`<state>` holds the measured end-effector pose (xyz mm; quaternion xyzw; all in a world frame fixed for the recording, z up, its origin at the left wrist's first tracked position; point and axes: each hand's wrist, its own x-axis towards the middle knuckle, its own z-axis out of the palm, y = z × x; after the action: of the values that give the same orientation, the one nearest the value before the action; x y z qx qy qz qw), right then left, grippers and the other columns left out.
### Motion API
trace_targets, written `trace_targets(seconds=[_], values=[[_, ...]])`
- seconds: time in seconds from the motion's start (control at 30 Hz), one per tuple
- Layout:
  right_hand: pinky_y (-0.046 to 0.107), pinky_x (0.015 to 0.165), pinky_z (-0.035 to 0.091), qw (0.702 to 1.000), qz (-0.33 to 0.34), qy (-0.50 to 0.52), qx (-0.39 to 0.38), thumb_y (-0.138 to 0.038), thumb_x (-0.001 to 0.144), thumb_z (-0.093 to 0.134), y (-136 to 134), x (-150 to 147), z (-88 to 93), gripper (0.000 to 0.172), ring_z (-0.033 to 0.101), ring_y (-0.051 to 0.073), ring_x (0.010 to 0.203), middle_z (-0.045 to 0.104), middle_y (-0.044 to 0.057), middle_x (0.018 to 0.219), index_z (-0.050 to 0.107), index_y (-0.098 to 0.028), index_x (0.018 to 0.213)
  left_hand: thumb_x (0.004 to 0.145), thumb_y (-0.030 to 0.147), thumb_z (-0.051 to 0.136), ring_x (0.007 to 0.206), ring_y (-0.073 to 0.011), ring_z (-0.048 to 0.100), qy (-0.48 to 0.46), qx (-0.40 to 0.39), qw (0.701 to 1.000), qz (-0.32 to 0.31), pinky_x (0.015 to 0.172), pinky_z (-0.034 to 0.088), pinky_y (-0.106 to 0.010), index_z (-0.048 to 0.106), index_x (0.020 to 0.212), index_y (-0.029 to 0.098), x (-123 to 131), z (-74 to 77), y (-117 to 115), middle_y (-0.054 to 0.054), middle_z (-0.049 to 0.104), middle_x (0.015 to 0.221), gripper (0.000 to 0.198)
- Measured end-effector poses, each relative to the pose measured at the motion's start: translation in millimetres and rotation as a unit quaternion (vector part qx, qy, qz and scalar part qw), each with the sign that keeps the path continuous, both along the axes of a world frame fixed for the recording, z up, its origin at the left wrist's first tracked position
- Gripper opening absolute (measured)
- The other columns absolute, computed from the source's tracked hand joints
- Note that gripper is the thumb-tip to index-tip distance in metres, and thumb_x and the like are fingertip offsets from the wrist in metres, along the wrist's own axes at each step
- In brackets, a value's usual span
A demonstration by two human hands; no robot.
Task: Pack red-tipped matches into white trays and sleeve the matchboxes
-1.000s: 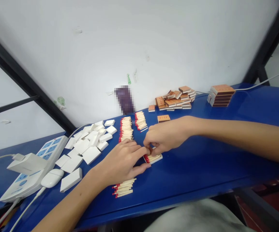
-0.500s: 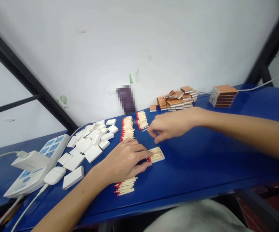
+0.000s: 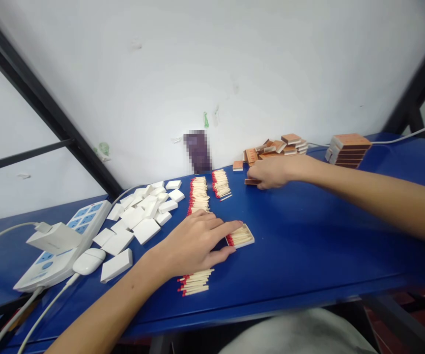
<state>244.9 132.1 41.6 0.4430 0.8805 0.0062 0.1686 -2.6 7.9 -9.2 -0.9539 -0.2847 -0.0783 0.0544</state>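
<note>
Thumb and index finger of my left hand (image 3: 193, 246) grip the left end of a small white matchbox tray (image 3: 248, 242) filled with red-tipped matches. Farther back, my right hand (image 3: 273, 171) is closed on a brown matchbox sleeve (image 3: 252, 182), in front of a heap of orange-brown matchbox sleeves (image 3: 289, 139). Loose matches lie in a long row (image 3: 199, 194) beyond my left hand. A shorter group of matches (image 3: 221, 184) lies to its right. More matches (image 3: 196, 283) lie near the table's front edge, partly hidden by my left wrist.
White trays (image 3: 147, 230) lie piled at the left, beside a power strip (image 3: 94, 216) with a charger (image 3: 55, 239) and a white earphone case (image 3: 89, 260). Stacked matchboxes (image 3: 350, 147) stand at the back right of the blue table (image 3: 308, 255).
My right hand has moved back from beside the matches to the heap and taken hold of a sleeve. My left index finger has stretched farther along the tray's far side.
</note>
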Motion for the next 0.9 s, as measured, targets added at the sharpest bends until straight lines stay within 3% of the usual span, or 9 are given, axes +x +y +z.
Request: trace_targets(seconds=[0.07,0.17,0.3,0.57,0.9], values=[[0.031,0.064,0.036,0.999,0.024,0.018,-0.035,-0.026,0.08,0.069,-4.2,-2.0,1.8,0.028,0.057,0.02,0.075,0.065,0.009,0.093,0.066,-0.011,0.104,0.102,0.036,0.05,0.085,-0.0228,0.066,-0.002,0.001,1.0,0.001,0.082,0.05,-0.039,0.05,0.138,0.02,0.2,0.0,-0.1,-0.005,0.07,0.092,0.04],[0.029,0.063,0.037,0.985,0.072,0.038,-0.152,-0.036,0.069,0.081,-15.9,-5.8,6.6,0.051,0.057,0.019,0.076,0.064,0.004,0.098,0.062,-0.016,0.111,0.102,0.037,0.049,0.085,-0.0226,0.066,-0.004,0.006,1.0,0.002,0.082,0.049,-0.038,0.052,0.136,0.02,0.6,-0.2,-0.2,-0.005,0.07,0.092,0.038],[0.029,0.06,0.035,0.963,0.12,0.042,-0.239,-0.043,0.065,0.082,-36.8,-13.3,10.6,0.053,0.056,0.018,0.072,0.062,0.001,0.091,0.062,-0.018,0.107,0.101,0.038,0.051,0.082,-0.0228,0.065,-0.007,0.015,1.0,-0.003,0.079,0.049,-0.038,0.052,0.133,0.021,0.3,-1.1,0.2,-0.004,0.07,0.09,0.036],[0.03,0.057,0.034,0.971,0.139,0.014,-0.193,-0.039,0.073,0.079,-59.6,-20.8,11.0,0.038,0.056,0.019,0.074,0.061,0.001,0.086,0.062,-0.02,0.102,0.101,0.038,0.048,0.082,-0.0229,0.065,-0.005,0.025,1.0,-0.007,0.078,0.049,-0.037,0.058,0.124,0.019,-0.2,-1.5,0.4,-0.006,0.07,0.09,0.032],[0.029,0.056,0.031,0.972,0.132,0.025,-0.192,-0.051,0.069,0.08,-59.8,-22.7,5.5,0.046,0.052,0.017,0.064,0.06,0.001,0.08,0.064,-0.018,0.097,0.1,0.038,0.052,0.086,-0.0217,0.065,-0.016,-0.001,1.0,-0.016,0.082,0.05,-0.037,0.06,0.126,0.02,0.5,-1.3,-0.7,-0.006,0.069,0.095,0.032]])
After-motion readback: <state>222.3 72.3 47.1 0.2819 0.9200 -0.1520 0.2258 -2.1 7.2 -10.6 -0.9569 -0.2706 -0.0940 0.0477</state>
